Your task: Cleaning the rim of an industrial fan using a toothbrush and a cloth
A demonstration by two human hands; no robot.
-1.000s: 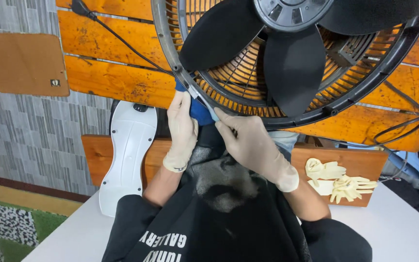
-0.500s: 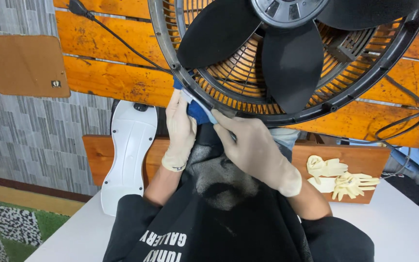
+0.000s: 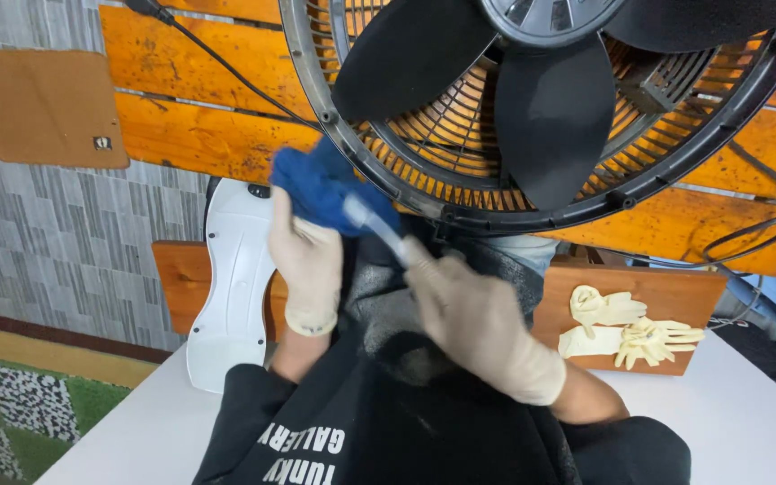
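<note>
Blue cloth (image 3: pixel 327 187) is gripped in left hand (image 3: pixel 307 260), raised below fan guard (image 3: pixel 424 205). Right hand (image 3: pixel 464 314) is blurred, pinching a pale tool (image 3: pixel 374 229).

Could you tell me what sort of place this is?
Probably a home workspace or small repair corner: a large black fan lies open on orange wooden planks, beside patterned wallpaper and spare gloves.

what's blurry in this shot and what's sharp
Head view: both gloved hands, left hand and right hand, and the blue cloth are motion-smeared; the fan guard, black blades and spare gloves are crisp; lighting is even, without glare.
</note>
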